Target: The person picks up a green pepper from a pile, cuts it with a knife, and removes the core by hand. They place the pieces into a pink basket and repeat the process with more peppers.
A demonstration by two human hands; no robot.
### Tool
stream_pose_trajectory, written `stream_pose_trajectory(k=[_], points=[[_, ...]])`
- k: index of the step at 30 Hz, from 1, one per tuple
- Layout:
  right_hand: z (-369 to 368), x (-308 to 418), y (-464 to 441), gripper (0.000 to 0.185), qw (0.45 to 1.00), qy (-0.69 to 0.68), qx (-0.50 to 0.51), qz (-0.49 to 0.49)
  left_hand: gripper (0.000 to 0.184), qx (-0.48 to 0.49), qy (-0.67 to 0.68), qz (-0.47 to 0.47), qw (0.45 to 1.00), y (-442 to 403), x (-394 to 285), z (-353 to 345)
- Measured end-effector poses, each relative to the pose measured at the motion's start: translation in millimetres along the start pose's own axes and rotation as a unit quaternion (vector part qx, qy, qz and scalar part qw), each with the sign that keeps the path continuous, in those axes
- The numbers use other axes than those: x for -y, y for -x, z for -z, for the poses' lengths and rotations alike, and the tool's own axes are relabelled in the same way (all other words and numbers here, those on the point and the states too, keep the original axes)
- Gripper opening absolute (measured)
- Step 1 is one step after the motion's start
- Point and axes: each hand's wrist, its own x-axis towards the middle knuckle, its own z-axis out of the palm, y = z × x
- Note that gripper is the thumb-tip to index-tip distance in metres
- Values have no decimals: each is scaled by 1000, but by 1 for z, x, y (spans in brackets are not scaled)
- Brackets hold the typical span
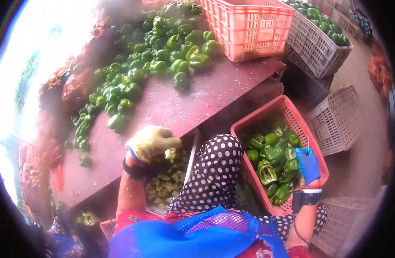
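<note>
My left hand (152, 144), in a yellow knit glove, is closed over the table's near edge. At its fingertips is a pale green pepper core (170, 154), above a white crate (192, 157) holding many pepper cores (165, 187). My right hand (308, 166), in a blue glove, is closed at the right side of a red crate (284, 103). A thin, pale blade, seemingly of a small knife (308, 145), sticks up from it; the handle is hidden. Inside the red crate lie green peppers (275, 154), some of them cut open and hollow.
Many whole green peppers (133, 75) are heaped on the dark red table (176, 109). An orange-red crate (253, 32) stands at its far end. Grey crates (337, 120) line the right, one filled with peppers (322, 21). My knee in dotted trousers (219, 161) separates the two near crates.
</note>
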Motion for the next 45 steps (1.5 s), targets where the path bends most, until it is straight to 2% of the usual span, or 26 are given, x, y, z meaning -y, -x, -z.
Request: stream_pose_trajectory(k=[1,3,5,8,9,11,12,13,14,15,17,19,21,23,27,29,30,31,33,35,36,39,40,43,45], points=[[-2,27,16,51,998,-50,30,-35,39,-24,-69,8,997,-7,22,-5],[-9,33,18,46,964,-243,62,-88,37,-113,-23,101,988,-38,53,-11],[-10,32,12,44,899,-406,99,-131,40,-213,20,88,973,-82,77,-17],[1,12,-9,43,771,-602,141,-154,54,-275,72,69,956,-156,78,-17],[1,-4,-20,44,686,-697,152,-146,61,-285,83,65,953,-177,70,-15],[-12,4,-11,45,584,-773,101,-224,67,-239,160,78,955,-211,55,-13],[-26,-28,-14,44,654,-715,217,-120,67,-217,210,87,949,-233,55,-21],[-39,-27,-8,42,639,-721,141,-228,67,-194,260,96,941,-247,51,-27],[-50,-10,5,40,658,-674,183,-281,66,-204,260,94,939,-252,44,-31],[-63,-16,8,40,725,-603,197,-270,64,-213,260,93,937,-253,35,-34],[-71,16,21,43,733,-576,238,-273,61,-232,257,89,934,-248,18,-40],[-69,27,20,46,780,-525,247,-233,54,-143,422,25,895,-235,-1,-47],[-67,23,15,48,783,-534,255,-193,52,-54,527,-45,847,-214,-36,-55],[-70,20,13,49,747,-580,295,-137,52,33,577,-113,808,-177,-88,-58],[-64,70,42,54,785,-556,271,-44,67,228,470,-245,817,-118,-187,-76],[-59,80,54,53,786,-567,236,72,68,257,407,-285,829,-96,-220,-99],[-61,70,46,52,774,-588,219,87,72,232,399,-327,825,-92,-228,-121],[-51,67,46,51,785,-568,214,123,76,194,360,-337,848,-90,-233,-135],[-41,66,47,51,831,-506,126,194,77,201,341,-291,871,-79,-242,-143],[-35,57,45,53,907,-290,-25,303,67,246,458,-225,824,-75,-250,-157],[-32,58,47,52,920,-171,-86,341,63,265,516,-188,793,-75,-252,-165],[-41,51,45,48,932,-132,-131,313,46,389,673,-154,610,-93,-248,-195],[-44,49,43,46,937,-128,-138,295,34,298,642,-171,685,-100,-247,-207],[-42,50,39,49,957,-57,-128,254,35,251,619,-166,726,-106,-243,-215],[-42,49,35,52,953,-35,-123,274,35,302,679,-119,659,-109,-244,-213]])
